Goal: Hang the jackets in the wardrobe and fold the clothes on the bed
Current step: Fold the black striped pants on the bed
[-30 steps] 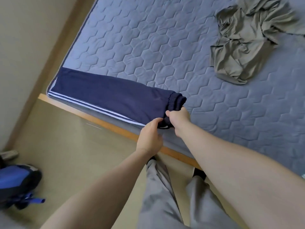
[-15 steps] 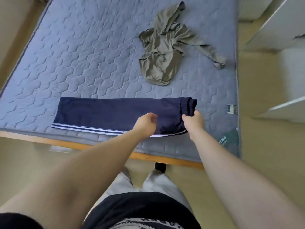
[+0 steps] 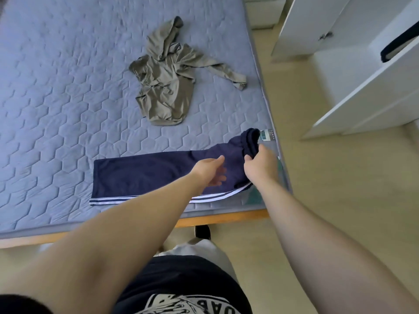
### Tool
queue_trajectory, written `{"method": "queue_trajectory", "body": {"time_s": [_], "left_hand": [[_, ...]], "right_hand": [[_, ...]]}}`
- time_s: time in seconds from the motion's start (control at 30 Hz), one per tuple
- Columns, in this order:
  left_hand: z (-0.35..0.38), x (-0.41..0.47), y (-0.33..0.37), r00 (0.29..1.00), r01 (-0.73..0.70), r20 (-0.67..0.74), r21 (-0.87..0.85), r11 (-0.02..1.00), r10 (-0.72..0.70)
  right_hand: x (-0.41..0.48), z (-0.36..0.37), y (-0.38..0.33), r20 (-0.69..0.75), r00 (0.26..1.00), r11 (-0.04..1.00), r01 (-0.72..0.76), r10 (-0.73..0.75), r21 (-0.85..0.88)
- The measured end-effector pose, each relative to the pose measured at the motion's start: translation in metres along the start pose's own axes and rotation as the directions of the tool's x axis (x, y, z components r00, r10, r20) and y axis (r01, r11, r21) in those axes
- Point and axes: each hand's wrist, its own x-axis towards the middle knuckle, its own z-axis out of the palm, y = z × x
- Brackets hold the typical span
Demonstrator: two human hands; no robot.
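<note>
Navy track pants (image 3: 145,175) with white side stripes lie folded lengthwise along the near edge of the grey quilted bed (image 3: 56,109). My right hand (image 3: 260,165) grips the elastic waistband and holds that end lifted off the mattress near the bed's right corner. My left hand (image 3: 209,171) hovers with fingers spread over the upper part of the pants, just left of the right hand. An olive hooded jacket (image 3: 167,80) lies crumpled farther back on the bed, one sleeve stretched toward the right edge.
A white wardrobe (image 3: 362,71) stands at the right with its door (image 3: 303,26) open and a dark garment (image 3: 399,45) inside. Beige floor runs between bed and wardrobe. The bed's wooden frame (image 3: 222,217) is in front of my legs.
The view swung right along the bed. My right hand lifted the waistband end up and toward the right corner. My left hand let go of the pants and opened above them.
</note>
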Motion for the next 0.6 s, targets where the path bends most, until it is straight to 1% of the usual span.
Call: {"method": "queue_trajectory", "body": {"time_s": [0.07,0.1,0.13,0.2,0.27,0.3,0.33,0.37,0.4,0.47,0.53,0.6], "left_hand": [[-0.012,0.001,0.009,0.997,0.064,0.057,-0.197,0.978,-0.054],[-0.023,0.002,0.012,0.996,0.075,0.063,-0.262,0.962,-0.06],[-0.037,0.004,0.013,0.996,0.088,0.057,-0.289,0.953,-0.075],[-0.069,0.0,0.012,0.991,0.133,0.038,-0.284,0.95,-0.127],[-0.106,-0.002,0.004,0.989,0.143,-0.009,-0.221,0.965,-0.148],[-0.127,0.001,-0.003,0.986,0.144,-0.054,-0.193,0.971,-0.157],[-0.148,0.003,-0.01,0.98,0.14,-0.113,-0.177,0.974,-0.162],[-0.168,0.006,-0.018,0.969,0.134,-0.181,-0.174,0.975,-0.166],[-0.189,0.009,-0.025,0.955,0.12,-0.249,-0.171,0.978,-0.161],[-0.231,0.017,-0.039,0.926,0.1,-0.346,-0.155,0.983,-0.148],[-0.273,0.026,-0.052,0.914,0.107,-0.374,-0.149,0.983,-0.157],[-0.316,0.044,-0.068,0.906,0.127,-0.383,-0.154,0.98,-0.177]], "right_hand": [[-0.022,0.023,-0.024,0.046,0.996,0.997,0.073,-0.074,0.029],[-0.034,0.037,-0.036,0.079,0.99,0.992,0.111,-0.115,0.054],[-0.047,0.049,-0.048,0.129,0.98,0.986,0.14,-0.152,0.095],[-0.072,0.07,-0.068,0.268,0.936,0.965,0.181,-0.228,0.19],[-0.092,0.086,-0.084,0.453,0.836,0.944,0.216,-0.31,0.248],[-0.099,0.094,-0.09,0.535,0.778,0.939,0.206,-0.329,0.277],[-0.104,0.102,-0.097,0.587,0.741,0.939,0.185,-0.326,0.289],[-0.108,0.111,-0.101,0.607,0.73,0.943,0.166,-0.315,0.29],[-0.111,0.121,-0.106,0.606,0.738,0.948,0.154,-0.298,0.278],[-0.116,0.147,-0.118,0.578,0.777,0.964,0.143,-0.25,0.225],[-0.119,0.179,-0.129,0.574,0.793,0.978,0.138,-0.203,0.156],[-0.122,0.219,-0.142,0.598,0.783,0.985,0.154,-0.172,0.083]]}}
